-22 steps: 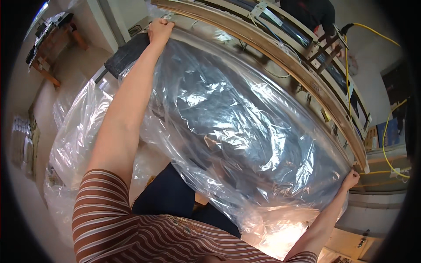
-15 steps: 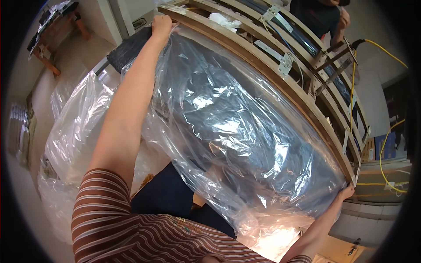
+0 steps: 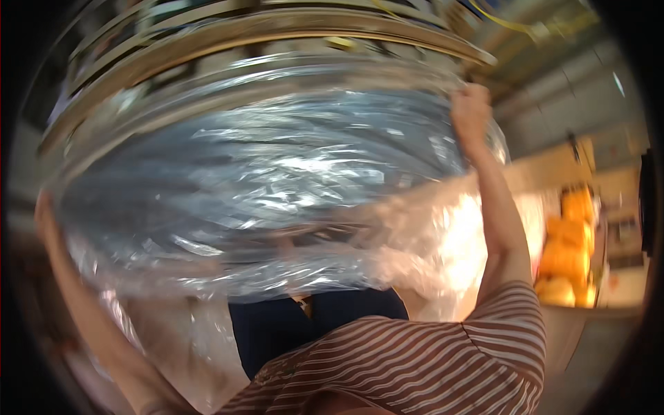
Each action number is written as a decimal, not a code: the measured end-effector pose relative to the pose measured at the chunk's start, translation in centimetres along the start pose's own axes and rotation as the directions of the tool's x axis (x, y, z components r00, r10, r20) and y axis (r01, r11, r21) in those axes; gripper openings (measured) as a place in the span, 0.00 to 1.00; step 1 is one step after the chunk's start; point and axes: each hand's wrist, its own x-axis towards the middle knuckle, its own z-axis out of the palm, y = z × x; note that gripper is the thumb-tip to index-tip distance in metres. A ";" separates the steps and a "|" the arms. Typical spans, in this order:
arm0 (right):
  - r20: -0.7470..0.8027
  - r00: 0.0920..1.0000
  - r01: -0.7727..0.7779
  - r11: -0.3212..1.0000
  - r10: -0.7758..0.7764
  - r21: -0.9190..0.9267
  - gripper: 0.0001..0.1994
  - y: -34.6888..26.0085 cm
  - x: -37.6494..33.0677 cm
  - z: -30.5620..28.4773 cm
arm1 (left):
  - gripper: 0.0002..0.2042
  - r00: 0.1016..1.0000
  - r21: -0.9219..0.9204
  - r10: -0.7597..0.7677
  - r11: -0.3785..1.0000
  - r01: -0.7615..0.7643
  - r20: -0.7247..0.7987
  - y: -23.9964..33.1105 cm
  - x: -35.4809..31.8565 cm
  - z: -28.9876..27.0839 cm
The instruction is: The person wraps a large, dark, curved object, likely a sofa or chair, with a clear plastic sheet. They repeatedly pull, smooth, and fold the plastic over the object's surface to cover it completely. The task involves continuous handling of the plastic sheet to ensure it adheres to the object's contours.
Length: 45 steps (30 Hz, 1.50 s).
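A wide clear plastic sheet point(image 3: 297, 162) stretches between my two hands, shiny and wrinkled, with a dark blue-grey surface showing through it. At its right end my right hand point(image 3: 472, 114) is closed on the plastic edge. My left hand point(image 3: 45, 211) is at the far left end, blurred, its fingers curled at the sheet's edge. Beyond the sheet runs a long slatted wooden frame point(image 3: 277, 26), a little apart from my right hand. The loose near edge of the plastic bunches in folds above my legs.
Bright light falls on the plastic near my right arm. Yellow-orange bundles point(image 3: 570, 249) are stacked at the right. A yellow cable point(image 3: 501, 22) lies at the far right. More loose plastic point(image 3: 200, 339) hangs down by my legs.
My view has swung to the right. The frame's long side now runs across the top, and my right hand with the plastic edge has come away from the frame's end.
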 end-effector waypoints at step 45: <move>0.263 0.920 -0.331 0.934 0.289 0.132 0.18 9.2 -6.0 -1.3 | 0.04 0.915 0.407 0.380 0.821 -0.401 0.134 19.0 -36.8 1.2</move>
